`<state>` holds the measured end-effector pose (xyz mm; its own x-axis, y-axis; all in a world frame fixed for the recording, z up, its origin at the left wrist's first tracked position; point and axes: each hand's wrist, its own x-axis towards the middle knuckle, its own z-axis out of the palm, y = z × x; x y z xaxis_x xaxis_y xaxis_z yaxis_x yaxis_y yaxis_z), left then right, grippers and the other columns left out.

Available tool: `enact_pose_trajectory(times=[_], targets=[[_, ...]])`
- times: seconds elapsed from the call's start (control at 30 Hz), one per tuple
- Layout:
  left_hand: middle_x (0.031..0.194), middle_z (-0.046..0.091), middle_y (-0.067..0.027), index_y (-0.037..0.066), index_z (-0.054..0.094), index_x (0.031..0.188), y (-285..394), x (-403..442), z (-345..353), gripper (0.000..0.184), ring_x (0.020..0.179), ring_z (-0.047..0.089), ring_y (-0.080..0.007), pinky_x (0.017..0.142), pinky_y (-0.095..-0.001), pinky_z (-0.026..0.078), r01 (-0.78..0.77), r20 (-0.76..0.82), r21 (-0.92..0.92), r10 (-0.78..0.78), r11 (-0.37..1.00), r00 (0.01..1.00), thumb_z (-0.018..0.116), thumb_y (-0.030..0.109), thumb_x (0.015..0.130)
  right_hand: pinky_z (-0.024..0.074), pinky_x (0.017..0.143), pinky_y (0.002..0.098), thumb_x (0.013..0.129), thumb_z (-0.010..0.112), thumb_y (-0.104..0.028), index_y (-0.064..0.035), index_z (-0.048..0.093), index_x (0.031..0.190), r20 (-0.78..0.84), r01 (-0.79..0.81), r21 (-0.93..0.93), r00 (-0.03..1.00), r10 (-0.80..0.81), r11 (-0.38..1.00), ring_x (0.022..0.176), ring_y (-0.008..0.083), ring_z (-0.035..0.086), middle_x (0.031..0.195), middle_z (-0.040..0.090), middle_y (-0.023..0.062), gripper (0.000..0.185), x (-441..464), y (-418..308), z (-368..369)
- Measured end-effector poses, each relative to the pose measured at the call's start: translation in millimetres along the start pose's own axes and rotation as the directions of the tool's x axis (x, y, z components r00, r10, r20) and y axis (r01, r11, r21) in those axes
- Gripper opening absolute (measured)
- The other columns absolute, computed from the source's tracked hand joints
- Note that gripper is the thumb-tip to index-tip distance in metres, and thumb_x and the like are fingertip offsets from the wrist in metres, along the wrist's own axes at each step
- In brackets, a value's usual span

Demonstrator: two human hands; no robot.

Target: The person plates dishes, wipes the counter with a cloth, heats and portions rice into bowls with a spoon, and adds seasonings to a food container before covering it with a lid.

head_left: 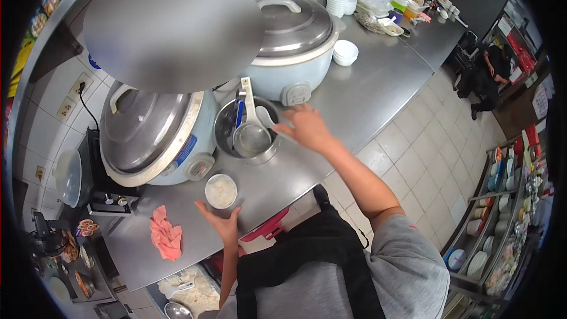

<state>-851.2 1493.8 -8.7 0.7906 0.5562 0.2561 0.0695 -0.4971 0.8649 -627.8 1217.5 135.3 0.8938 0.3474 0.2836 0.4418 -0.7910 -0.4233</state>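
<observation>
My left hand (221, 218) is at the front of the steel counter, thumb and fingers spread just below a white bowl of rice (221, 191). Nothing is seen gripped in it. My right hand (307, 127) reaches over the right side of a metal pot (260, 156), its fingers near a white rice paddle (264, 117); whether they touch it is unclear. The pot also holds a ladle-like strainer (252, 139) with a pale handle and a blue-handled utensil (239, 112). A pink cloth (166, 233) lies crumpled on the counter, left of the bowl.
Two large lidded rice cookers (204, 124) (289, 74) stand behind the pot. Stacked white bowls (345, 53) sit farther right, with bags and containers beyond. A rice tray (198, 292) is below the counter edge. A person in dark clothes (485, 80) is across the floor.
</observation>
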Motion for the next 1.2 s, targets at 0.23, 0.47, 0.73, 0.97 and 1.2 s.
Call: enact_pose_trajectory(times=[0.23, 0.47, 0.73, 0.97, 1.2], targets=[[0.148, 0.038, -0.0258, 0.0, 0.016, 0.155, 33.6, -29.5, 30.7, 0.079, 0.139, 0.038, -0.0351, 0.116, -0.0445, 0.025, 0.114, -0.383, 0.182, -0.037, 0.977, 0.923, 0.064, 0.016, 0.093, 0.0521, 0.087, 0.0434, 0.071, 0.081, -0.051, -0.0044, 0.065, 0.124, 0.207, -0.316, -0.286, 0.902, 0.38, 0.905, 0.1, 0.0369, 0.066, 0.11, 0.069, 0.0234, 0.072, 124.5, 283.3, -54.6], [0.107, 0.07, -0.0153, -0.001, 0.032, 0.149, 68.0, -48.5, 54.3, 0.058, 0.109, 0.063, -0.025, 0.102, -0.0398, 0.043, 0.258, -0.569, 0.205, -0.1, 0.944, 0.816, 0.057, 0.014, 0.099, 0.0442, 0.101, 0.0472, 0.055, 0.088, -0.054, -0.0037, 0.036, 0.149, 0.061, -0.197, -0.342, 0.971, 0.231, 0.919, 0.119, 0.0396, 0.056, 0.127, 0.06, 0.0228, 0.119, 196.3, 370.0, -38.0], [0.119, 0.064, -0.0146, 0.004, 0.037, 0.148, 59.5, -46.9, 66.7, 0.061, 0.111, 0.059, -0.0258, 0.103, -0.0403, 0.04, 0.379, -0.654, 0.078, -0.24, 0.922, 0.718, 0.065, 0.015, 0.095, 0.0442, 0.098, 0.0532, 0.063, 0.083, -0.052, -0.0216, 0.043, 0.146, -0.116, -0.292, -0.304, 0.956, 0.269, 0.907, 0.12, 0.0439, 0.049, 0.125, 0.05, 0.0253, 0.097, 201.1, 387.5, -24.5], [0.138, 0.047, -0.0243, 0.0, 0.045, 0.14, 20.1, -27.4, 21.8, 0.053, 0.126, 0.047, -0.0397, 0.107, -0.0468, 0.036, 0.355, -0.64, 0.42, -0.004, 0.835, 0.768, 0.063, 0.014, 0.092, 0.0373, 0.104, 0.0513, 0.059, 0.085, -0.043, -0.0091, 0.038, 0.148, 0.283, 0.12, -0.137, 0.956, -0.077, 0.983, 0.122, 0.0442, 0.043, 0.131, 0.046, 0.0244, 0.107, 102.8, 276.9, -105.8], [0.139, 0.049, -0.0195, 0.008, 0.059, 0.127, -106.8, 28.9, -116.0, 0.041, 0.123, 0.049, -0.0407, 0.103, -0.0481, 0.041, 0.454, -0.446, 0.733, -0.146, 0.506, 0.883, 0.069, 0.019, 0.088, 0.0369, 0.106, 0.0499, 0.058, 0.086, -0.04, -0.0103, 0.038, 0.148, 0.611, 0.401, 0.311, 0.609, -0.505, 0.862, 0.128, 0.0453, 0.04, 0.135, 0.042, 0.0295, 0.107, -35.7, 34.5, -8.9]])
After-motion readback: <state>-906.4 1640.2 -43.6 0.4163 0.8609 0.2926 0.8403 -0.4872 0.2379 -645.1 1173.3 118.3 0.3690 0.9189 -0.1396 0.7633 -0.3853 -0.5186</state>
